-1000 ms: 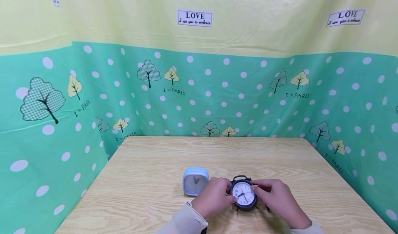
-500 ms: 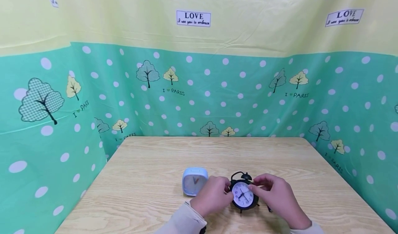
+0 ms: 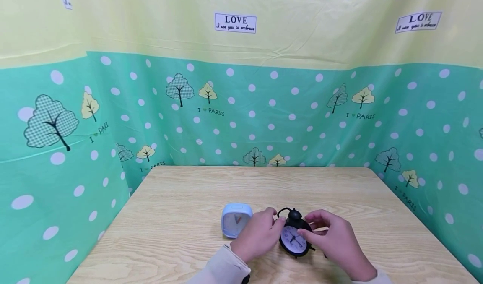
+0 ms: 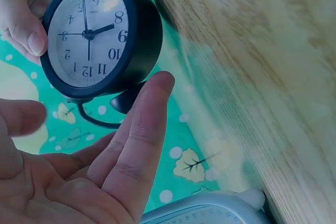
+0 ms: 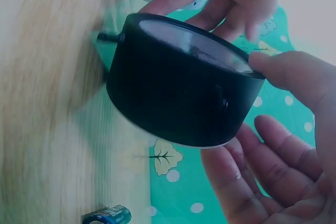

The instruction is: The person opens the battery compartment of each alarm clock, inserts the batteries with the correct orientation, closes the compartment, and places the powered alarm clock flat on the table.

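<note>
A black twin-bell style alarm clock with a white dial tilts above the table, its top handle and a bell in sight. My right hand holds it by the side, thumb at the front rim and fingers behind the case, as the right wrist view shows. Beside the clock's other side is my left hand. In the left wrist view its fingers are extended near the bell, with the thumb standing apart from the case. The dial appears upside down there.
Just left of the left hand stands a light blue square clock. A blue cylindrical battery lies on the wooden table near the right hand. Polka-dot green and yellow curtains enclose the table.
The black alarm clock has turned and tipped, so its bell and top now show. My left thumb and fingers have come off its edge, while the right hand keeps its hold.
</note>
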{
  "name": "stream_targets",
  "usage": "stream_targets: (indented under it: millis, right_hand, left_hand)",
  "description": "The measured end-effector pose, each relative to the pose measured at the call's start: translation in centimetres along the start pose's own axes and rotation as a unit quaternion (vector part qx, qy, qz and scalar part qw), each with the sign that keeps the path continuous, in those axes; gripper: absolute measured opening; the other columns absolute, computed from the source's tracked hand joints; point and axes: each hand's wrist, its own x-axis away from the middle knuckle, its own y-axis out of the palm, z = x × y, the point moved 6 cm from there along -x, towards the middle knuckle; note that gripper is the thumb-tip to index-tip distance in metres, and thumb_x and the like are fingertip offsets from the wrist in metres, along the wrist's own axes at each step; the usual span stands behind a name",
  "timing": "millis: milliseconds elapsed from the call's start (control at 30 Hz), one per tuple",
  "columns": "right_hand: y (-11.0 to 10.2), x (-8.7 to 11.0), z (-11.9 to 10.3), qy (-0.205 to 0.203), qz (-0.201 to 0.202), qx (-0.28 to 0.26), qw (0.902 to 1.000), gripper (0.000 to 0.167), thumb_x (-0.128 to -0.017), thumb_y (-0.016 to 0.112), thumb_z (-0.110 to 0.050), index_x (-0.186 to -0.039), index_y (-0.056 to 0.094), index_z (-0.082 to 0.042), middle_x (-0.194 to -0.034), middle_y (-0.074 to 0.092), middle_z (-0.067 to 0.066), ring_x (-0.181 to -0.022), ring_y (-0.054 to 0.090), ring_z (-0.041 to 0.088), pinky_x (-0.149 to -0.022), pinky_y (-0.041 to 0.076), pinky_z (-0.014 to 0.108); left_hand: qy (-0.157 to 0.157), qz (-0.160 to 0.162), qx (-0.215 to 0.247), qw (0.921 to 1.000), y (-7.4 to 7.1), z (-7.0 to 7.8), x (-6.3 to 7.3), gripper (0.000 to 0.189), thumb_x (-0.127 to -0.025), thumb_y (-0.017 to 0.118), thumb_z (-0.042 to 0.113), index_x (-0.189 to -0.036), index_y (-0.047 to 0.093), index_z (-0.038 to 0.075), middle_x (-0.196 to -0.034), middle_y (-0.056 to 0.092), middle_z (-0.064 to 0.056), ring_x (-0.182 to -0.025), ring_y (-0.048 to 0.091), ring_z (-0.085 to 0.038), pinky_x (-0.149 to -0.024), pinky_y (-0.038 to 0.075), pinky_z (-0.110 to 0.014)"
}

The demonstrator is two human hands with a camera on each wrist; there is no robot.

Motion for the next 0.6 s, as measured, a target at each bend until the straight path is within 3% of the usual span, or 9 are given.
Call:
stream_targets:
  millis: [67, 133, 333, 600]
  right_hand:
    - [0.1, 0.1, -0.2, -0.009, 0.001, -0.004, 1.0000, 0.044, -0.072, 0.094, -0.039, -0.104, 0.074, -0.018, -0.098, 0.074, -0.002, -0.090, 0.069, 0.011, -0.075, 0.060, 0.023]
    - [0.1, 0.2, -0.3, -0.019, 0.003, -0.002, 0.9998, 0.042, -0.071, 0.095, -0.038, -0.103, 0.073, -0.021, -0.096, 0.074, -0.004, -0.089, 0.070, 0.010, -0.075, 0.060, 0.023]
    - [0.1, 0.7, -0.9, -0.083, 0.002, -0.001, 0.9965, 0.038, -0.070, 0.095, -0.039, -0.099, 0.073, -0.029, -0.092, 0.073, -0.013, -0.088, 0.070, 0.007, -0.079, 0.060, 0.028]
    - [0.3, 1.1, -1.7, -0.190, 0.006, 0.008, 0.9817, 0.036, -0.069, 0.096, -0.034, -0.091, 0.068, -0.031, -0.098, 0.073, -0.021, -0.092, 0.070, 0.002, -0.077, 0.061, 0.029]
  left_hand:
    - [-0.001, -0.002, 0.001, 1.0000, 0.0, 0.0, 0.0, 0.067, -0.105, 0.040, 0.061, -0.132, 0.063, 0.003, -0.119, 0.073, -0.012, -0.108, 0.070, -0.021, -0.087, 0.057, -0.039]
    - [-0.003, -0.004, 0.007, 1.0000, 0.1, 0.0, 0.0, 0.074, -0.103, 0.038, 0.066, -0.133, 0.063, 0.003, -0.122, 0.072, -0.013, -0.111, 0.069, -0.022, -0.090, 0.057, -0.041]
    - [-0.004, -0.006, 0.020, 0.9998, 0.0, -0.1, 0.0, 0.084, -0.097, 0.042, 0.077, -0.131, 0.063, 0.004, -0.104, 0.071, -0.003, -0.085, 0.063, -0.009, -0.073, 0.053, -0.031]
    - [-0.023, -0.017, 0.015, 0.9995, 0.0, -0.2, 0.1, 0.095, -0.090, 0.038, 0.087, -0.134, 0.061, 0.006, -0.114, 0.071, -0.006, -0.090, 0.064, -0.008, -0.075, 0.053, -0.031]
